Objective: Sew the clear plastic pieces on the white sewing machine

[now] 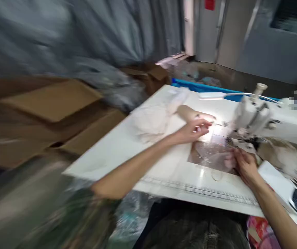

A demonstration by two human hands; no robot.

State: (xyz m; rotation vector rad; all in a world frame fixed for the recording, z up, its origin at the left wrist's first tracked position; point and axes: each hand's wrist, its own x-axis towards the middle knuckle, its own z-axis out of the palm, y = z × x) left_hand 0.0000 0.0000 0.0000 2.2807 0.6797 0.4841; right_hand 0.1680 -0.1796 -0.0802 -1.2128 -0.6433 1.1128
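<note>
Head view: one blurred frame, looking down over a white tabletop [127,145].
Cloth [150,122]: pale, soft and crumpled, heaped on the tabletop left of the sewing machine; a flatter, shinier piece [210,154] is spread under the needle area, lit from above.
Left hand [196,129]: reached across the tabletop, resting on the cloth just left of the lit patch; the fingers are loosely curled, and whether anything is pinched in the grip cannot be told through the blur.
Right hand [244,166]: laid at the near right edge of the flat piece, just below the machine head; the fingers are bent down onto the cloth, though a closed grip cannot be made out.
Sewing machine [267,119]: white, hard and glossy, set at the right of the tabletop, with a cream spool pin on top.
Ruler strip [202,190]: a printed scale seen along the near edge.
Cartons [52,103]: brown, flat-sided cardboard, stacked at the left.
Curtain [86,34]: grey, folded fabric behind.
</note>
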